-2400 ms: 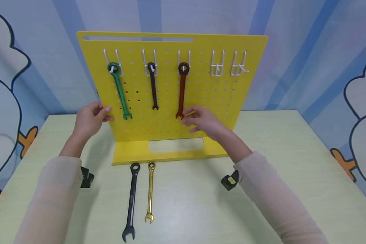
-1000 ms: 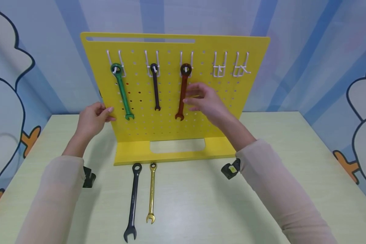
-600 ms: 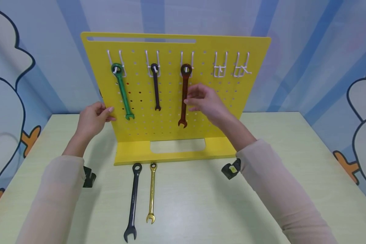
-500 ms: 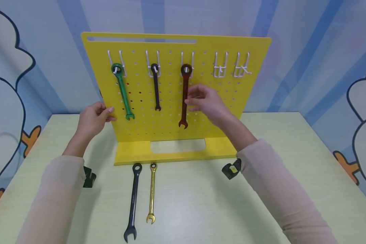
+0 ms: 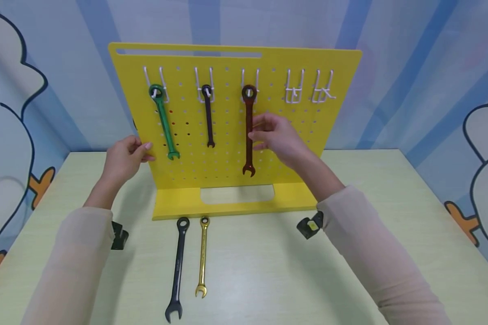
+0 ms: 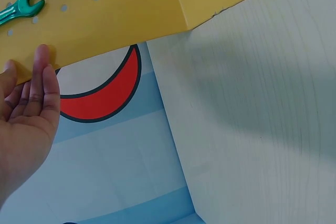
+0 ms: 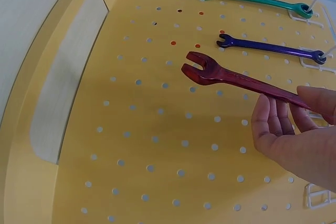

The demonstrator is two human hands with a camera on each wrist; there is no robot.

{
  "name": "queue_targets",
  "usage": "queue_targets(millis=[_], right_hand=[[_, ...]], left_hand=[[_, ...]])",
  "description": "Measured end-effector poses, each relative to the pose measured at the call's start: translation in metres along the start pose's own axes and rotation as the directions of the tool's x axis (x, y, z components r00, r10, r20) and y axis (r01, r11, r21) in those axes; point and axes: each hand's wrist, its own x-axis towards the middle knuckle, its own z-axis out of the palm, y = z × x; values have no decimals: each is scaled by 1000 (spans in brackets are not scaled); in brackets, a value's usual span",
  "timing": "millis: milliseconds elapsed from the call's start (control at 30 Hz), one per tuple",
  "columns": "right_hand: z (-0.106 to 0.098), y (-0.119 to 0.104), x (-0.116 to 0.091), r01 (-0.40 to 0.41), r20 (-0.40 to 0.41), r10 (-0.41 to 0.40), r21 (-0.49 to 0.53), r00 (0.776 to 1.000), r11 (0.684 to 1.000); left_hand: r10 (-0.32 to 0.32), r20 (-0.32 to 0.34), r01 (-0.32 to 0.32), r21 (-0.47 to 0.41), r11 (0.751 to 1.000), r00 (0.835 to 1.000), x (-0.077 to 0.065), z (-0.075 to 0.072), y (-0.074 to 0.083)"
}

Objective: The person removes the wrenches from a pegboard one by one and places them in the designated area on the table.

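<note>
A yellow pegboard (image 5: pixel 280 162) stands upright on the table. My left hand (image 5: pixel 124 158) pinches its left edge, thumb in front; in the left wrist view the fingers (image 6: pixel 39 85) meet that edge. My right hand (image 5: pixel 278 137) pinches the dark red combination wrench (image 5: pixel 249 155) at mid-shaft, between thumb and fingers. Its ring end hangs on the third hook, while its open end stands out from the board, as the right wrist view shows. Left of it hang a small dark purple wrench (image 5: pixel 209 122) and a green wrench (image 5: pixel 165 126), each on a white hook.
Two white hooks (image 5: pixel 293 92) at the board's right carry nothing. On the table before the board's base (image 5: pixel 175 205) lie a long black wrench (image 5: pixel 177 266) and a shorter gold wrench (image 5: pixel 202 253). A blue patterned backdrop (image 5: pixel 390 90) rises behind.
My right hand has gone up from the red wrench's lower end to mid-shaft and taken hold. The wrench's open end has swung away from the board. My left hand keeps its place.
</note>
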Motion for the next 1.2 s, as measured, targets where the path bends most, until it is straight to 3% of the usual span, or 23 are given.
queue_targets(millis=[100,200,633,767,933,1033,1200], right_hand=[[0,-1,-1,-2,-8,2,-27,1000,1000],[0,-3,-1,4,-19,-5,-41,1000,999],[-1,-6,-3,30,-45,-33,-59,998,998],[-1,-7,-4,38,-39,-41,-65,998,997],[-2,-9,-7,51,-21,-52,-73,998,996],[-2,-10,-11,62,-11,-63,-81,998,995],[-2,-12,-15,72,3,-72,-99,997,992]], left_hand=[[36,25,-36,13,999,999,-17,-6,22],[33,20,-34,33,999,999,-26,-8,35],[37,29,-38,37,999,999,-26,-8,36],[35,30,-35,22,999,999,-19,-6,26],[-11,20,11,-12,1000,1000,12,2,-13],[-23,16,23,-3,1000,1000,21,5,-27],[-2,22,2,-18,1000,1000,9,1,-12]])
